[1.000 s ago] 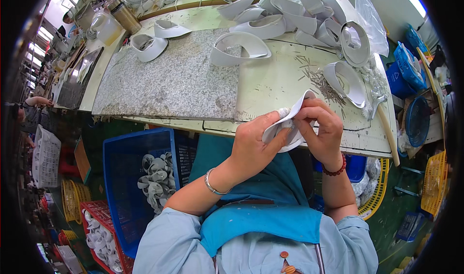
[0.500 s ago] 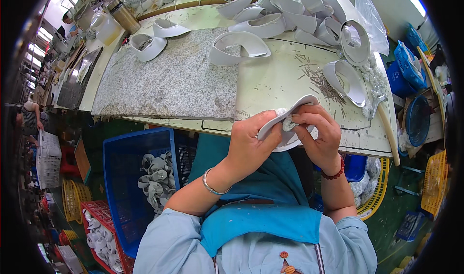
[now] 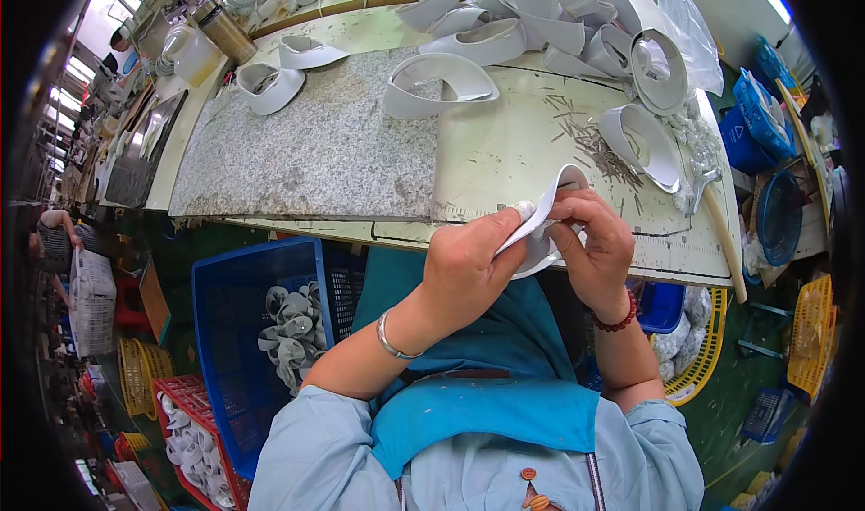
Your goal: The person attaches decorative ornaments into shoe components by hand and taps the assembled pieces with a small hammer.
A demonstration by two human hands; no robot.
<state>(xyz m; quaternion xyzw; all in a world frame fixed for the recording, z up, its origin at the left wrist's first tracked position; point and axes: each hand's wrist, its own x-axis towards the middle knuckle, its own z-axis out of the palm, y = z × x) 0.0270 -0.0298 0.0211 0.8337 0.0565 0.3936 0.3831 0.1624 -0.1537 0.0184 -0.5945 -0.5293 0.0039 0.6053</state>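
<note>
Just past the table's near edge, I hold a white curved ring-shaped piece (image 3: 543,212) between both hands, its flat side tilted up. My left hand (image 3: 470,257) is closed on its left edge, with something white showing at the fingertips. On the other side, my right hand (image 3: 595,239) is closed, its thumb and fingers pinched at the inner side of the piece. Whether those fingertips hold anything small is hidden. Similar white pieces lie on the table, one (image 3: 640,146) right of my hands and another (image 3: 440,86) farther off.
A speckled stone slab (image 3: 306,141) covers the table's left part. Thin brown sticks (image 3: 595,141) lie scattered beyond my hands. White pieces are heaped (image 3: 532,15) at the back. Below stand a blue crate (image 3: 257,268), a red crate (image 3: 180,387) and a yellow basket (image 3: 716,349).
The piece in my hands has turned steeper, its far end now higher. My right fingers have shifted along its inner side, and the white bit seen there is now mostly hidden.
</note>
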